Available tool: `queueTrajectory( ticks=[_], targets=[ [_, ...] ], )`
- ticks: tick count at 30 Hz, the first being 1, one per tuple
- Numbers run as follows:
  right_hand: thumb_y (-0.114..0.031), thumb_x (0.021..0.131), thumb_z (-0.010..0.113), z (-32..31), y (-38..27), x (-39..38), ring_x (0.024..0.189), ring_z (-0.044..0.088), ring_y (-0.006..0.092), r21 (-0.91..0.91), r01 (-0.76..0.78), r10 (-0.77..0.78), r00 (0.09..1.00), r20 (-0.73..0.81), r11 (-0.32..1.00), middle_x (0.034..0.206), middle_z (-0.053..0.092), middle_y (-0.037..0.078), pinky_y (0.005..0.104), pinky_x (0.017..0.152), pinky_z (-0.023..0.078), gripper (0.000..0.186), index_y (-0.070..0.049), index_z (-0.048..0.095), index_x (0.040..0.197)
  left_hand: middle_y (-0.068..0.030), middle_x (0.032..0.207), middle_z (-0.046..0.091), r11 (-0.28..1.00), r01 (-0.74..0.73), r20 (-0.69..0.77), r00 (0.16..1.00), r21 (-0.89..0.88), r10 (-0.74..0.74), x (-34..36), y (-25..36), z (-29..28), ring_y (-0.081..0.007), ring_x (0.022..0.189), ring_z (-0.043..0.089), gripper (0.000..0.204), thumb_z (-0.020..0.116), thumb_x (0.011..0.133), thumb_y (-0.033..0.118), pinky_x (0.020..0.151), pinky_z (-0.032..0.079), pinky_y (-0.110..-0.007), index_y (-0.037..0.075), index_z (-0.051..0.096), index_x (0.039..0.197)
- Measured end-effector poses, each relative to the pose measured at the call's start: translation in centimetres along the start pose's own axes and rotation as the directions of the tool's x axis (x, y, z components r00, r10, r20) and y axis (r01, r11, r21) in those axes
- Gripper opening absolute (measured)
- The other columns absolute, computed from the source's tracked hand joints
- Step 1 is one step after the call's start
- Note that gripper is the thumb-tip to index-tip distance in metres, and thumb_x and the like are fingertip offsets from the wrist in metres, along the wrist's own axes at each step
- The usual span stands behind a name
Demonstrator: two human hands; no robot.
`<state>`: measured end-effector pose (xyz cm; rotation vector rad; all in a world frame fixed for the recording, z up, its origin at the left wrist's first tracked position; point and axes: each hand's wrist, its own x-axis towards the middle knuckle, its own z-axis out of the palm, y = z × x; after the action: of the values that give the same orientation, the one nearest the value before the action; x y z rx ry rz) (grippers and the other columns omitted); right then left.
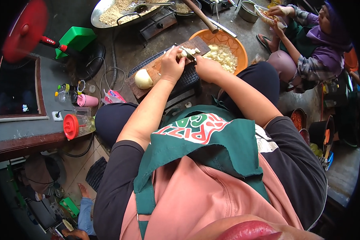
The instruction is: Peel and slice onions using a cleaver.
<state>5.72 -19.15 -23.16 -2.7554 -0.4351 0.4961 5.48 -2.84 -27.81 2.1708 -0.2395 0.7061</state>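
A wooden cutting board [197, 43] rests on a black woven stool [188, 80] in front of me. My left hand [173, 64] has its fingers closed around a pale peeled onion [183, 53] near the board's right end. Gripped in my right hand [208, 69] is a knife [190, 56], its blade beside the onion and my left fingertips. Cut onion pieces [194, 51] lie just past the blade. Another large peeled onion [143, 79] sits at the board's left end. Beyond my right hand, an orange basket [241, 52] holds chopped onion [224, 60].
A large wok [97, 18] of crumbly food stands at the far side by a stove [158, 26]. A wooden handle [202, 16] reaches toward the basket. At right, another person [308, 52] holds a see-through bowl [270, 18]. Bottles, a pink tumbler [87, 100] and a red-lidded jug [72, 126] stand left.
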Motion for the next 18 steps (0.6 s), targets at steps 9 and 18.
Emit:
queueTrajectory(
  ticks=[9,18],
  targets=[
    [-0.020,0.091,0.045,-3.1,4.9,0.0,0.069,0.069,0.0304,0.134,-0.173,0.182,0.981,-0.062,0.976,0.085,0.068,0.022,0.0422,0.067,0.053,0.029,0.005,0.054,0.104,-0.0160,0.103,0.065,0.999,-0.023,0.037,0.999,-0.037,0.024,0.3,-0.5,-0.1,-0.0350,0.097,0.062,0.031,0.071,0.071,0.007,0.087,0.050,-0.040,0.004,0.061,0.099],
    [-0.025,0.095,0.049,-2.2,0.9,-3.6,0.047,0.062,0.0249,0.359,-0.002,-0.008,1.000,0.027,0.933,0.065,0.062,0.016,0.0371,0.049,0.052,0.030,0.004,0.048,0.101,-0.0137,0.100,0.062,0.988,-0.111,-0.029,0.993,0.104,0.115,0.4,-0.4,0.1,-0.0319,0.097,0.060,0.033,0.073,0.071,0.008,0.084,0.048,-0.039,0.007,0.059,0.101]
  ],
)
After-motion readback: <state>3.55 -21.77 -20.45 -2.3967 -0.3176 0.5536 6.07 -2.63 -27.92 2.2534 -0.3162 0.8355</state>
